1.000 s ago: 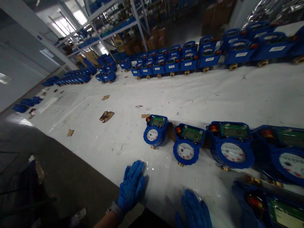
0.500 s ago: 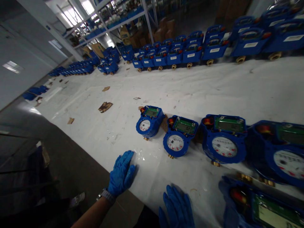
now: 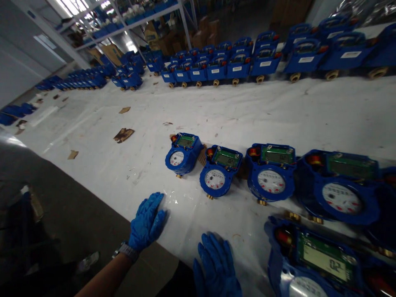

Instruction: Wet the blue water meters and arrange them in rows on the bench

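My left hand (image 3: pixel 147 222), in a blue glove with a watch at the wrist, lies on the front edge of the white-covered table, fingers stretched out and holding nothing. My right hand (image 3: pixel 216 266), gloved the same way, rests flat nearer to me with its fingers spread. Beyond them stands a row of blue water meters, each with a round white dial and a small display on a green board: a leftmost water meter (image 3: pixel 183 154), a second water meter (image 3: pixel 220 171) and a third water meter (image 3: pixel 270 173). A closer water meter (image 3: pixel 312 258) at the lower right shows 02.
Many more blue meters (image 3: pixel 215 71) with brass fittings line the table's far side. Brown cardboard scraps (image 3: pixel 123 135) lie on the white table cover (image 3: pixel 192 111). Behind are a metal shelf (image 3: pixel 151 18) and cardboard boxes (image 3: pixel 201 37). The table's front edge runs diagonally at left.
The view has turned to the right, so everything sits further left and more of the meters at right shows. Both hands stay on the table with nothing in them.
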Tool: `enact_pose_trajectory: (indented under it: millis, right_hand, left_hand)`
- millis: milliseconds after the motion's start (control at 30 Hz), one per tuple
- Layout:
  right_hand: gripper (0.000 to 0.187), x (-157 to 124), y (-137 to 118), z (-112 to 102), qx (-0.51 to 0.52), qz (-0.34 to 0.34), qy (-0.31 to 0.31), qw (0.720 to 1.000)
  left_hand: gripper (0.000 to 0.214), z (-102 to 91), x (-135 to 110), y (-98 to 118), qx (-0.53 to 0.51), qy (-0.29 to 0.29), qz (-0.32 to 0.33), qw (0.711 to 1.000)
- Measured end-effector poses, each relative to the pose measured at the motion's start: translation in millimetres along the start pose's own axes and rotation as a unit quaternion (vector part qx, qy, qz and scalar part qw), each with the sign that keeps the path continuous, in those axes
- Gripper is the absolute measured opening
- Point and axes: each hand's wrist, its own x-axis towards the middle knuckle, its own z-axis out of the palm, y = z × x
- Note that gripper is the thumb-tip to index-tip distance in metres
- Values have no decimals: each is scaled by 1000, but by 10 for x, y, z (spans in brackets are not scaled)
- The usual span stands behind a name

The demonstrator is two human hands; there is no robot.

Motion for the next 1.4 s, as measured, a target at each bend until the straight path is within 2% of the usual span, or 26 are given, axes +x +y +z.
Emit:
enact_pose_trajectory:
  millis: [233, 467, 567, 667, 867, 1167, 1400]
  right_hand:
    - [36, 83, -71, -27, 16, 23, 15, 999]
    - [28, 202, -76, -116, 9, 1, -2, 1000]
    - [28, 222, -79, -138, -2, -2, -3, 1000]
    - [27, 238, -84, -153, -15, -12, -18, 1000]
    - [25, 276, -85, -175, -43, -20, -34, 998]
    - [24, 245, -116, -210, -78, -10, -72, 994]
    - [27, 188, -81, -202, -98, -14, -101, 990]
  left_hand:
    - [58, -4, 3, 7, -1, 6, 11, 1000]
    - [56, 9, -6, 25, -24, -13, -15, 1000]
    - [55, 2, 2, 33, -19, 1, 7, 1000]
    - [55, -2, 1, 44, -23, 26, 30, 999]
    - [56, 32, -27, 47, -65, 46, 35, 996]
    - [65, 59, -52, 85, -122, 42, 26, 991]
    - [70, 65, -38, 117, -122, 45, 39, 991]
